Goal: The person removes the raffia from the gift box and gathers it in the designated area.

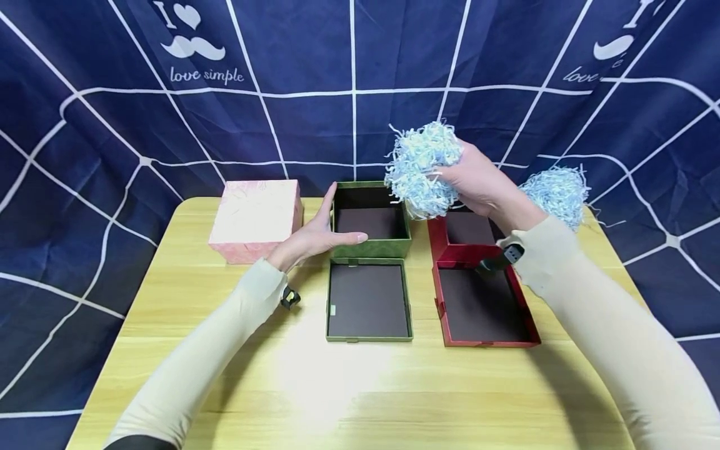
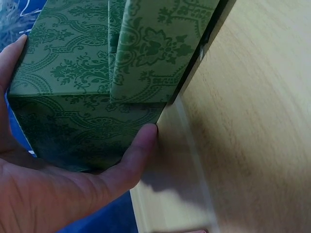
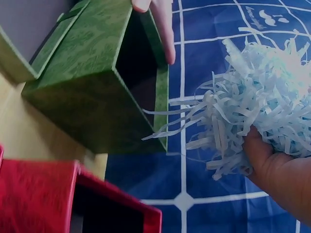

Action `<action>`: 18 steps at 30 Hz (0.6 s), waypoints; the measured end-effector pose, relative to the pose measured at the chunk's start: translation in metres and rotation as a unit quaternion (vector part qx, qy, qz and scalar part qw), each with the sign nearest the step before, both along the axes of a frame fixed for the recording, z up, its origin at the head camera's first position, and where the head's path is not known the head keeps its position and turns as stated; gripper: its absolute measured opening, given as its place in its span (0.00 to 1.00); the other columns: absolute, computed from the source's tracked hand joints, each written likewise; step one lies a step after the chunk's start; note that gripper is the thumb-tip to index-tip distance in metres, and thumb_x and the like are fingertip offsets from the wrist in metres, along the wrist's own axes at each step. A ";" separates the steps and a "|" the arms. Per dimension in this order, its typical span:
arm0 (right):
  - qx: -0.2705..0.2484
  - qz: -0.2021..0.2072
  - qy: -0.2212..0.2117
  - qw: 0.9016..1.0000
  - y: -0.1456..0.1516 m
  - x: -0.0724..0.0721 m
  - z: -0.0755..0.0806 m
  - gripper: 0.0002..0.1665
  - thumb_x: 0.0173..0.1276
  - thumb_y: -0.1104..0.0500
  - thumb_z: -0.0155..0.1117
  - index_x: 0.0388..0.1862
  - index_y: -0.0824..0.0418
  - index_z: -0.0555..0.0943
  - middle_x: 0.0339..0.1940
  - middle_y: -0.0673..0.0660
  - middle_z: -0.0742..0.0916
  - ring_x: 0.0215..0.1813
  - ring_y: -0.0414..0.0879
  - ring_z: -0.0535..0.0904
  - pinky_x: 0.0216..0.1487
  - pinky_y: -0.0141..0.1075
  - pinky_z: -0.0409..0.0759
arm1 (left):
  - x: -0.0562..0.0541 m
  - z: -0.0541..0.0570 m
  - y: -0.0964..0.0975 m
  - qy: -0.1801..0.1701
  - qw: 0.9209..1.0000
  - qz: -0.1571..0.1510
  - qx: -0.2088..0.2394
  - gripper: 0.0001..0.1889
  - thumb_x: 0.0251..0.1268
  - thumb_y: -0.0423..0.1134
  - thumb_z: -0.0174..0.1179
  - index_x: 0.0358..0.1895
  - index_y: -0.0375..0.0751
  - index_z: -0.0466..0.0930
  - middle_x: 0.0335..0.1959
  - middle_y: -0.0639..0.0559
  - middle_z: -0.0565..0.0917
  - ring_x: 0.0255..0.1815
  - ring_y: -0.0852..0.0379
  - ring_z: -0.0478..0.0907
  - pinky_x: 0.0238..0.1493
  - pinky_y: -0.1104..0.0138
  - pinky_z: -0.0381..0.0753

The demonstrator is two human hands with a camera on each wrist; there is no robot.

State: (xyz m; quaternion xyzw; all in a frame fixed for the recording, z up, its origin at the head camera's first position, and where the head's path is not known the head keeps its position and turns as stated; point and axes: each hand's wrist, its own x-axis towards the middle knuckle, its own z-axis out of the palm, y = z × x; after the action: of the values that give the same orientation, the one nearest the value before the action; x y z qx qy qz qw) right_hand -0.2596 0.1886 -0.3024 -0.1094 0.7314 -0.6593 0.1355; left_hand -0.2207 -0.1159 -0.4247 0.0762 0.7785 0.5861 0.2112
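Observation:
My left hand [image 1: 315, 236] holds the left end of an open green patterned box [image 1: 371, 249], thumb at the front rim and fingers along the left wall. In the left wrist view that hand [image 2: 63, 194] spans the end of the green box [image 2: 63, 63]. A bunch of light-blue shredded paper [image 1: 424, 165] is gripped in my right hand [image 1: 478, 178], raised to the right above the box. Loose strands hang from the shredded paper [image 3: 267, 97] in the right wrist view, where the thumb presses into it. The green lid [image 1: 368, 300] lies inside-up in front.
A closed pink box [image 1: 255, 215] stands left of the green one. On the right is an open red box [image 1: 450, 252], partly behind my right arm, with its lid [image 1: 478, 306] in front. Another pile of blue shredded paper [image 1: 559, 194] sits at the table's back right.

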 end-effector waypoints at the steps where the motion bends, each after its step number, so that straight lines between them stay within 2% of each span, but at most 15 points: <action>1: -0.001 -0.004 0.002 1.000 0.003 0.002 0.001 0.31 0.73 0.81 0.56 0.71 0.62 0.70 0.56 0.55 0.85 0.51 0.42 0.82 0.48 0.31 0.86 | 0.000 0.000 0.000 0.000 1.000 -0.001 0.000 0.72 0.63 0.55 0.82 0.89 0.74 0.23 0.90 0.61 0.27 0.90 0.51 0.31 0.85 0.45 0.46; 6: -0.004 -0.019 0.011 1.000 0.020 0.012 0.007 0.31 0.75 0.80 0.56 0.71 0.60 0.71 0.58 0.55 0.84 0.52 0.43 0.82 0.48 0.32 0.87 | 0.000 0.002 0.000 0.001 1.000 -0.006 -0.006 0.72 0.63 0.56 0.81 0.88 0.75 0.23 0.90 0.62 0.27 0.90 0.50 0.34 0.84 0.45 0.48; 14: -0.050 -0.039 0.013 0.998 0.045 0.021 0.011 0.29 0.75 0.81 0.58 0.69 0.60 0.74 0.57 0.54 0.85 0.53 0.43 0.83 0.48 0.32 0.87 | -0.001 0.002 0.001 0.005 1.000 -0.009 -0.006 0.72 0.62 0.56 0.81 0.88 0.74 0.22 0.90 0.61 0.26 0.90 0.48 0.34 0.84 0.43 0.47; 18: -0.069 -0.052 0.016 0.996 0.060 0.030 0.011 0.28 0.74 0.82 0.56 0.66 0.61 0.76 0.56 0.53 0.86 0.52 0.42 0.83 0.45 0.32 0.88 | -0.001 0.001 0.004 -0.001 1.000 -0.010 -0.001 0.73 0.61 0.57 0.82 0.88 0.75 0.23 0.90 0.62 0.27 0.90 0.49 0.34 0.84 0.44 0.48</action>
State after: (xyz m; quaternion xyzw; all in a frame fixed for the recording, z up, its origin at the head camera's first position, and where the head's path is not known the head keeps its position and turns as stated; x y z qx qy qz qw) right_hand -0.2295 0.2486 -0.2913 -0.0912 0.6908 -0.7127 0.0816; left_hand -0.2219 -0.1121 -0.4234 0.0832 0.7781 0.5831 0.2184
